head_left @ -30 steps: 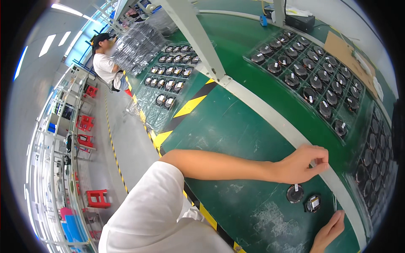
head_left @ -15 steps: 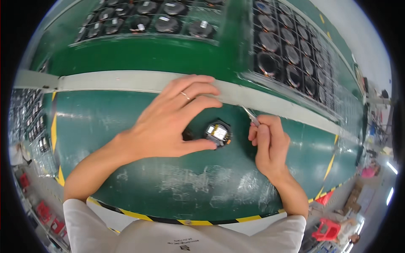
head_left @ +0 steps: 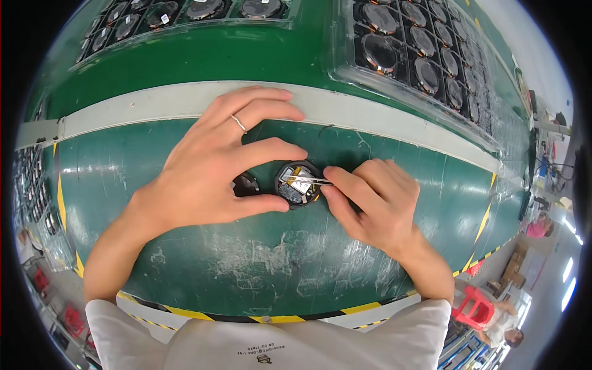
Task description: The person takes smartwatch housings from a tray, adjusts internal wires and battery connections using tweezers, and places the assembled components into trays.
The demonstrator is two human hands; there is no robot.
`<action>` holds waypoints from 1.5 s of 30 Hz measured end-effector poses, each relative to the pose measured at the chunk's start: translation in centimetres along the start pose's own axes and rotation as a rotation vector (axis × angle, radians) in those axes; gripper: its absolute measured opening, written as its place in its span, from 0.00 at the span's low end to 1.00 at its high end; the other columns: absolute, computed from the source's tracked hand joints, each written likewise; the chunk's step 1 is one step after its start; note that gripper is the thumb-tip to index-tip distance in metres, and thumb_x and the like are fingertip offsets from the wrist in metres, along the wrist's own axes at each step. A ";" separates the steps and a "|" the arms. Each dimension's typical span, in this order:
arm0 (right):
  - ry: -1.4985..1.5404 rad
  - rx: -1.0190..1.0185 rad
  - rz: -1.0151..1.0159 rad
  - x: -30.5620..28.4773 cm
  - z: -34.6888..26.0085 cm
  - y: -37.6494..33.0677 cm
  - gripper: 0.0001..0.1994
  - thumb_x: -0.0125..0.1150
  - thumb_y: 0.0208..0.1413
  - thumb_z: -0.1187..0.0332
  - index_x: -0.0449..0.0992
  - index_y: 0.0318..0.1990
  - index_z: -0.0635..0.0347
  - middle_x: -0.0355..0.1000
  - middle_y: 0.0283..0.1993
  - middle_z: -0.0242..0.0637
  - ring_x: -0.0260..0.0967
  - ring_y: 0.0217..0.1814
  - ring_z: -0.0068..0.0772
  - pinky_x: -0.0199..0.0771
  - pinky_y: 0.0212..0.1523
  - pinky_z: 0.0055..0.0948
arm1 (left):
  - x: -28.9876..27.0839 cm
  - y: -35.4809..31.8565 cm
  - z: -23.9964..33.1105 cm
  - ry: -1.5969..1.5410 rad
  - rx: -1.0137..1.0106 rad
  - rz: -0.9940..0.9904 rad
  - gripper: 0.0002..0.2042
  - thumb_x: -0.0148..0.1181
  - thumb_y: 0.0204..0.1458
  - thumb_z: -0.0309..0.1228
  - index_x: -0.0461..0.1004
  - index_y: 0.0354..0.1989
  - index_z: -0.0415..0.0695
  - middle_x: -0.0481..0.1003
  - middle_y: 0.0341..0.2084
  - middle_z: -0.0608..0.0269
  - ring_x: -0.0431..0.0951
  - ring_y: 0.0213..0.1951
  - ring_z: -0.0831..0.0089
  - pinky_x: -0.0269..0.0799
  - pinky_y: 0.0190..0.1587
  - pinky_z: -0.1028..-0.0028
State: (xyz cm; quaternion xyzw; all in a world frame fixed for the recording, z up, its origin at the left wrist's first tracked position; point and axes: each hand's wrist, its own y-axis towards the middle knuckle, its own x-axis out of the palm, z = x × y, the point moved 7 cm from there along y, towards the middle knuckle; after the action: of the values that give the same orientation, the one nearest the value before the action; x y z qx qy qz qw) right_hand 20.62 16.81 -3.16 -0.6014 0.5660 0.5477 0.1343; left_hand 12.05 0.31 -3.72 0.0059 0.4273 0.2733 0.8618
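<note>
A small round black part [head_left: 298, 186] with a gold ring and a silvery centre lies on the green work surface [head_left: 246, 271]. My left hand [head_left: 216, 166] cups it from the left, thumb and forefinger touching its rim. My right hand [head_left: 370, 197] pinches thin metal tweezers [head_left: 305, 180] whose tips rest inside the round part. A second dark round part [head_left: 246, 184] lies half hidden under my left fingers.
Clear plastic trays [head_left: 425, 55] holding several round black parts stand at the back right, and another tray [head_left: 179, 15] at the back left. A pale strip [head_left: 382, 117] crosses the bench. Yellow-black tape [head_left: 364, 307] marks the near edge. A red stool [head_left: 475, 305] stands on the floor at right.
The view swung from the aisle down onto the bench. Both hands closed in on the round part, and the tweezers' tips moved into it.
</note>
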 end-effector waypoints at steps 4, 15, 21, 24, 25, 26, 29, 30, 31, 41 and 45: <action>-0.036 -0.025 0.060 -0.1 0.0 -0.2 0.11 0.76 0.47 0.70 0.81 0.38 0.56 0.64 0.25 0.27 0.61 0.21 0.28 0.57 0.21 0.28 | 0.2 0.1 0.0 0.000 0.001 -0.009 0.26 0.80 0.36 0.40 0.83 0.48 0.51 0.72 0.62 0.58 0.66 0.68 0.50 0.61 0.68 0.51; -0.040 -0.034 0.061 0.3 -0.2 -0.2 0.10 0.75 0.47 0.70 0.80 0.36 0.56 0.61 0.24 0.27 0.58 0.21 0.28 0.54 0.22 0.29 | 0.4 -0.1 -0.1 -0.004 -0.001 -0.023 0.27 0.80 0.35 0.42 0.84 0.48 0.50 0.73 0.61 0.54 0.67 0.67 0.47 0.62 0.68 0.50; -0.072 -0.073 0.048 0.3 0.0 0.2 0.10 0.74 0.43 0.70 0.80 0.34 0.55 0.58 0.24 0.27 0.56 0.21 0.28 0.51 0.22 0.29 | 0.5 0.2 -0.2 -0.003 0.016 -0.058 0.27 0.79 0.34 0.42 0.85 0.48 0.50 0.73 0.61 0.53 0.67 0.67 0.47 0.61 0.68 0.49; -0.070 -0.088 0.035 0.4 0.1 0.3 0.10 0.73 0.40 0.70 0.79 0.32 0.54 0.56 0.24 0.27 0.55 0.21 0.28 0.50 0.22 0.29 | 0.5 0.2 -0.2 -0.022 0.036 -0.083 0.26 0.78 0.33 0.43 0.87 0.46 0.50 0.74 0.61 0.52 0.66 0.67 0.46 0.61 0.68 0.49; -0.072 -0.091 0.037 0.4 0.1 0.3 0.10 0.73 0.38 0.70 0.79 0.31 0.54 0.56 0.24 0.27 0.55 0.21 0.28 0.50 0.23 0.30 | 0.6 0.2 -0.2 -0.027 0.047 -0.087 0.26 0.78 0.33 0.43 0.87 0.45 0.49 0.74 0.61 0.52 0.66 0.68 0.46 0.61 0.69 0.48; -0.069 -0.086 0.033 0.4 0.2 0.3 0.10 0.73 0.38 0.70 0.79 0.31 0.54 0.56 0.24 0.27 0.55 0.21 0.28 0.50 0.23 0.30 | 0.6 0.2 -0.2 -0.032 0.058 -0.091 0.26 0.77 0.32 0.43 0.88 0.45 0.49 0.75 0.61 0.51 0.66 0.68 0.46 0.60 0.69 0.48; -0.088 -0.114 0.022 0.5 -0.1 0.4 0.11 0.73 0.35 0.70 0.78 0.29 0.54 0.55 0.24 0.27 0.55 0.22 0.28 0.50 0.23 0.29 | 0.7 0.2 -0.1 -0.045 0.067 -0.102 0.27 0.76 0.31 0.45 0.88 0.44 0.48 0.75 0.61 0.50 0.65 0.68 0.45 0.60 0.69 0.46; -0.103 -0.126 0.035 0.5 -0.2 0.5 0.11 0.72 0.34 0.70 0.78 0.28 0.53 0.54 0.24 0.27 0.55 0.22 0.28 0.49 0.23 0.29 | 0.6 0.2 -0.1 -0.047 0.063 -0.106 0.27 0.76 0.31 0.45 0.88 0.44 0.48 0.75 0.61 0.50 0.65 0.68 0.45 0.60 0.69 0.46; -0.118 -0.137 0.044 0.5 -0.4 0.5 0.11 0.72 0.33 0.69 0.77 0.28 0.53 0.54 0.24 0.27 0.55 0.22 0.28 0.49 0.23 0.29 | 0.7 0.2 -0.2 -0.046 0.072 -0.105 0.27 0.76 0.31 0.46 0.88 0.44 0.48 0.75 0.61 0.50 0.65 0.68 0.45 0.59 0.69 0.46; -0.101 -0.155 0.015 0.7 -0.7 0.9 0.12 0.73 0.35 0.72 0.81 0.32 0.59 0.60 0.24 0.31 0.56 0.21 0.34 0.52 0.23 0.32 | 0.8 0.2 -0.2 -0.017 0.098 -0.124 0.28 0.73 0.33 0.50 0.88 0.44 0.47 0.75 0.61 0.48 0.65 0.68 0.43 0.56 0.70 0.45; -0.080 -0.182 0.032 0.8 -0.6 0.9 0.12 0.73 0.34 0.72 0.81 0.32 0.60 0.60 0.24 0.32 0.57 0.22 0.35 0.53 0.24 0.33 | 0.7 0.9 0.4 0.050 0.101 -0.177 0.28 0.73 0.34 0.51 0.88 0.44 0.47 0.74 0.61 0.48 0.65 0.68 0.42 0.56 0.70 0.45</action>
State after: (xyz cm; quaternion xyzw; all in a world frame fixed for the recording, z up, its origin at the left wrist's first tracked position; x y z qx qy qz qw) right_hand 20.03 15.62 -3.15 -0.5797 0.5178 0.6223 0.0930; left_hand 12.25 1.53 -3.79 0.0048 0.4610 0.1741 0.8702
